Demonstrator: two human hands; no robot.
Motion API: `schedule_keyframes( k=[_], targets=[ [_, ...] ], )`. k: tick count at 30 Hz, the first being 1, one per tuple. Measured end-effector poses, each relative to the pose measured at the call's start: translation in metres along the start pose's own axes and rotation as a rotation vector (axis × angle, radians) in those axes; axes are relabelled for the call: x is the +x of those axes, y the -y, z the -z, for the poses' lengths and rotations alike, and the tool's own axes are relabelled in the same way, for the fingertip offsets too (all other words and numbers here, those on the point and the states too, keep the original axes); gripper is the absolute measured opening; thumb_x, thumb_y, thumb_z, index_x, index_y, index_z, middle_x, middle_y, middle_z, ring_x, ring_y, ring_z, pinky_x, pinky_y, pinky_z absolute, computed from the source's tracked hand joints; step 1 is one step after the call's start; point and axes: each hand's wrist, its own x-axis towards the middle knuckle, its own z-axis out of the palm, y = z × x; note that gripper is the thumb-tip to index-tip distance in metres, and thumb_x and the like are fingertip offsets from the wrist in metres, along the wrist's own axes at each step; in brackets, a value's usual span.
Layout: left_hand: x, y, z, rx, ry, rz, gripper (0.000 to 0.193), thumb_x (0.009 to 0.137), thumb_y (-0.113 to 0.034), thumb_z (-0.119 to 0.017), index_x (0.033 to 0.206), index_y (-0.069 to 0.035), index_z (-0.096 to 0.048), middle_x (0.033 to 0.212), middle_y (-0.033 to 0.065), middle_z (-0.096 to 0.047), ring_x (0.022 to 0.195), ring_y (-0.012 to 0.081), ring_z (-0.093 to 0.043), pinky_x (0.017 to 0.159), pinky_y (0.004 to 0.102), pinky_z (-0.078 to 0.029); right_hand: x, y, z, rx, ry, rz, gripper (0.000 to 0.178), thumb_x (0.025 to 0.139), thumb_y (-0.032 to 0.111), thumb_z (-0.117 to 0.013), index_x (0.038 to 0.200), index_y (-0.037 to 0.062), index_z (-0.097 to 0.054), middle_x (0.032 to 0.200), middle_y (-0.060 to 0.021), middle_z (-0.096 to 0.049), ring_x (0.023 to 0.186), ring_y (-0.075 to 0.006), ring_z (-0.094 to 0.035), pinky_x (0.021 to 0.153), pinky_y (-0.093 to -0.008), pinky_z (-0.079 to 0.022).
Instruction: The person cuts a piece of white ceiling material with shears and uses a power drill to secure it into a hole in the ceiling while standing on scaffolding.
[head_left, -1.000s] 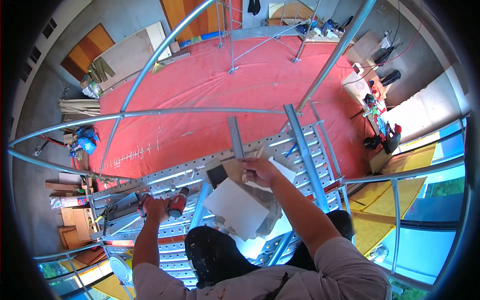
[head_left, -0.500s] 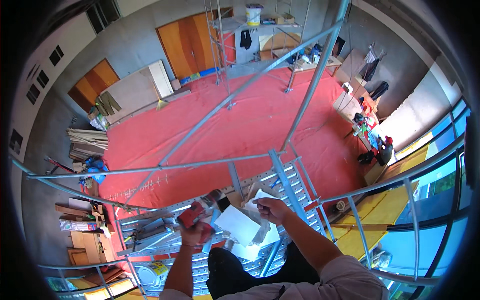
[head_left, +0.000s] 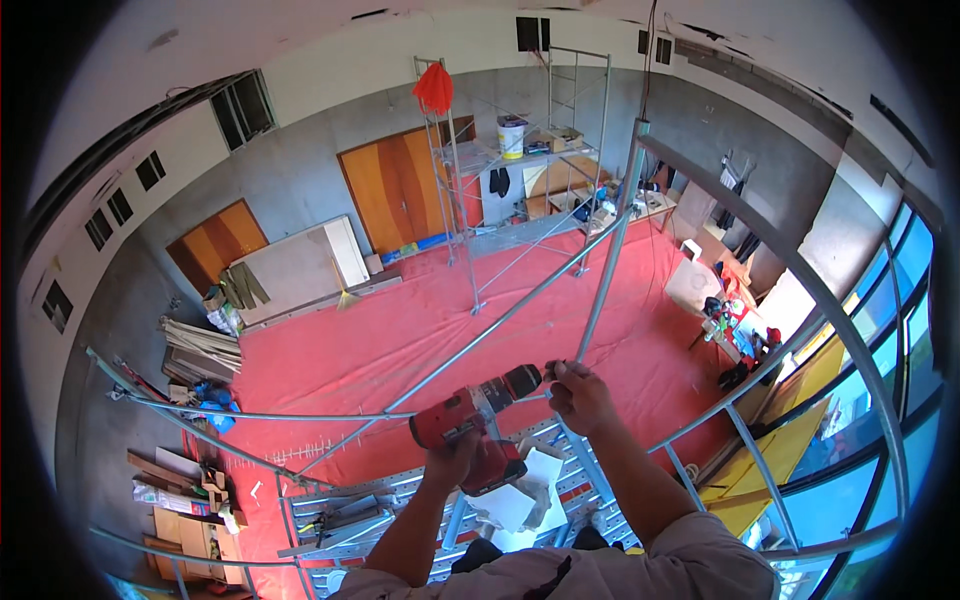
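A red and black cordless drill [head_left: 440, 420] is held level in front of me, its chuck toward the right. My left hand [head_left: 455, 462] is closed around its grip, above the battery. At the chuck's tip my right hand [head_left: 582, 397] is pinched closed; whatever small thing sits between its fingers is too small to make out. Below the drill, white sheets or a torn white box [head_left: 505, 508] lie on the slotted metal scaffold platform [head_left: 575, 470].
Metal guard rails [head_left: 740, 440] and a diagonal brace [head_left: 500, 345] surround me. Metal strips and tools [head_left: 345, 525] lie on the platform's left. Far below spreads a red-covered floor [head_left: 340, 350]. Another scaffold [head_left: 460, 200] stands at the back; a person [head_left: 770, 340] sits at the right.
Both hands and the drill have risen off the platform and come together, the drill moving up and right until its chuck meets my right fingers. My view has tilted upward.
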Motion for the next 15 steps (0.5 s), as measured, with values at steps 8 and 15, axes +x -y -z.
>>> schedule_keyframes(
  k=[8, 15],
  targets=[
    [0.014, -0.061, 0.017, -0.17, 0.064, -0.067, 0.024, 0.095, -0.008, -0.065, 0.117, 0.0, -0.059, 0.09, 0.0093, -0.066, 0.07, 0.0204, -0.067, 0.063, 0.0356, -0.057, -0.013, 0.036, -0.091, -0.185, 0.019, 0.254, 0.02, 0.101, 0.014, -0.066, 0.108, -0.0051, -0.067, 0.086, -0.0024, -0.061, 0.054, -0.0047, -0.038, 0.05, -0.0234, -0.031],
    [0.0, -0.101, 0.028, -0.258, 0.132, -0.186, 0.037, 0.086, 0.0, -0.069, 0.122, -0.001, -0.058, 0.097, 0.0103, -0.065, 0.078, 0.0206, -0.066, 0.07, 0.0361, -0.056, -0.033, 0.047, -0.162, -0.115, -0.003, 0.333, 0.023, 0.102, 0.014, -0.066, 0.112, -0.0061, -0.065, 0.085, -0.0025, -0.06, 0.056, -0.0042, -0.039, 0.05, -0.0235, -0.032]
  ],
)
